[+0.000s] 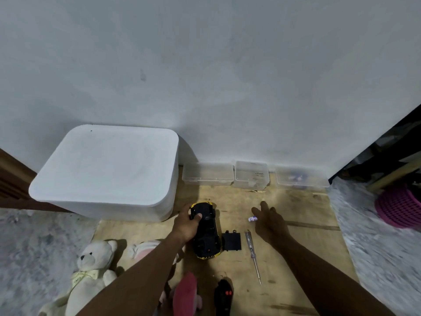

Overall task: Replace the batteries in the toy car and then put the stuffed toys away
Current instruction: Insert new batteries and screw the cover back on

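Note:
A yellow toy car (208, 238) lies upside down on the wooden board, black underside up. My left hand (186, 224) grips its far end, thumb on the underside. The black battery cover (231, 241) lies just right of the car. A clear-handled screwdriver (252, 256) lies right of the cover. My right hand (270, 221) hovers open, fingers spread, beside a small white and purple battery (252, 218). A white teddy bear (88, 274) lies at the lower left, a pink and white stuffed toy (145, 248) partly under my left arm, and a pink stuffed toy (185, 295) near the bottom edge.
A large white lidded box (107, 172) stands at the left against the wall. Three clear plastic boxes (250, 174) line the wall behind the board. A black remote control (224, 297) lies at the bottom. A pink basket (401, 206) sits at the right on the grey floor.

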`<state>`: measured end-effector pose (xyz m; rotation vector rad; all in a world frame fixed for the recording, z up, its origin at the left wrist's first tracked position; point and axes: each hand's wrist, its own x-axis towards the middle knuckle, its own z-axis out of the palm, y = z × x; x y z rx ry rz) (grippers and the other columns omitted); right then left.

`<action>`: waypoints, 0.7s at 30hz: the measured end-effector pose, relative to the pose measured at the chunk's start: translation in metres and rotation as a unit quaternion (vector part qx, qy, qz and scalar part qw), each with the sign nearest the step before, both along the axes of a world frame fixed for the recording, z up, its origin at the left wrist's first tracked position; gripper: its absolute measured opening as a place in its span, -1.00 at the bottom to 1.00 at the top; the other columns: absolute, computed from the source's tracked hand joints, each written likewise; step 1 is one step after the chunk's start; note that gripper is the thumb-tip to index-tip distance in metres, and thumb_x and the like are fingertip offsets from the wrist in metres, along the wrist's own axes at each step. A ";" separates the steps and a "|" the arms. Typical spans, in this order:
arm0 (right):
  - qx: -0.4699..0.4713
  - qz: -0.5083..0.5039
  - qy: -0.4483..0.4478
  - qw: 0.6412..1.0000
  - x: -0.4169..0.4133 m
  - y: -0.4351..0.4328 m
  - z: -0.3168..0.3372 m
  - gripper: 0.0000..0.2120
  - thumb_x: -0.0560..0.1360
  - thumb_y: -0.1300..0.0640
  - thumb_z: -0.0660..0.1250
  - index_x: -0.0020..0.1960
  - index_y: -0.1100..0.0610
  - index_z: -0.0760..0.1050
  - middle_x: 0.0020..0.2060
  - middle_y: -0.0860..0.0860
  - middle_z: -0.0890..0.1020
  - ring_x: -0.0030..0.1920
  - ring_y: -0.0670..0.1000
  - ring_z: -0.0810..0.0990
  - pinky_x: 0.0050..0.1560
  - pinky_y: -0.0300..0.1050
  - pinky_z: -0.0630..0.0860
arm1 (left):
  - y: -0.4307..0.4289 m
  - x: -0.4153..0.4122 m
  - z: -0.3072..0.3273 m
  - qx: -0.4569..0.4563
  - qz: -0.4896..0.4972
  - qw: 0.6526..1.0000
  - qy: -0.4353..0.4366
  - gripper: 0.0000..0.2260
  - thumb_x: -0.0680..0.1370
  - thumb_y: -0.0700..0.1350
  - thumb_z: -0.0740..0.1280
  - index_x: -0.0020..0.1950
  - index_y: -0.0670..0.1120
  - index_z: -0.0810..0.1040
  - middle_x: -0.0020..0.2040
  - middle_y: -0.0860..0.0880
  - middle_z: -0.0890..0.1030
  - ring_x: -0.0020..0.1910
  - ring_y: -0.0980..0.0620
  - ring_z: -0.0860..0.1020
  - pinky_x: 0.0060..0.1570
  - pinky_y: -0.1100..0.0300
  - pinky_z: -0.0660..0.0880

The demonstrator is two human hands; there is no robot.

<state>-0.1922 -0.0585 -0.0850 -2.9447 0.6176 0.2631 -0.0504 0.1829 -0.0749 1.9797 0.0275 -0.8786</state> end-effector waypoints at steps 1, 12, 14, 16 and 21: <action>-0.002 -0.006 -0.005 1.000 0.000 0.002 -0.001 -0.67 0.52 0.23 0.29 0.27 0.08 0.48 0.27 0.12 0.45 0.08 0.16 0.54 -0.08 -0.08 0.50 | 0.000 0.000 0.001 -0.004 0.001 1.000 0.004 -0.57 0.61 -0.07 0.35 0.47 0.04 0.38 0.23 -0.17 0.61 0.15 -0.16 0.61 0.22 -0.04 0.56; 0.441 -0.316 -0.179 0.821 0.020 -0.006 0.043 -0.72 0.53 0.39 0.16 -0.29 0.13 0.33 -0.42 0.10 0.45 -0.51 0.01 0.39 -0.50 -0.22 0.28 | -0.008 -0.004 0.029 -0.048 0.045 0.998 0.003 -0.78 0.61 -0.14 0.34 0.23 0.07 0.48 0.14 -0.19 0.63 0.07 -0.17 0.63 0.17 -0.12 0.59; 0.566 -0.361 -0.179 0.719 0.021 -0.002 0.062 -0.70 0.48 0.37 0.09 -0.35 0.08 0.22 -0.46 0.09 0.38 -0.56 0.00 0.30 -0.50 -0.28 0.20 | -0.013 -0.005 0.044 -0.070 0.047 0.996 0.003 -0.83 0.63 -0.17 0.32 0.15 0.08 0.47 0.12 -0.13 0.62 0.02 -0.12 0.63 0.12 -0.12 0.61; 0.662 -0.373 -0.166 0.629 0.021 0.002 0.076 -0.72 0.51 0.27 0.07 -0.34 0.05 0.18 -0.47 0.05 0.32 -0.58 -0.04 0.25 -0.53 -0.33 0.16 | -0.017 -0.006 0.057 -0.090 0.041 0.995 0.003 -0.82 0.64 -0.19 0.29 0.20 0.04 0.47 0.14 -0.08 0.59 0.00 -0.07 0.61 0.03 -0.07 0.63; 0.754 -0.382 -0.158 0.511 0.024 0.004 0.093 -0.65 0.65 -0.08 0.01 -0.19 0.09 0.35 -0.44 0.03 0.41 -0.60 -0.07 0.28 -0.61 -0.38 0.18 | -0.024 -0.005 0.084 -0.101 0.027 0.994 0.009 -0.79 0.66 -0.17 0.25 0.29 0.01 0.43 0.09 -0.06 0.57 -0.12 -0.02 0.60 -0.25 0.08 0.59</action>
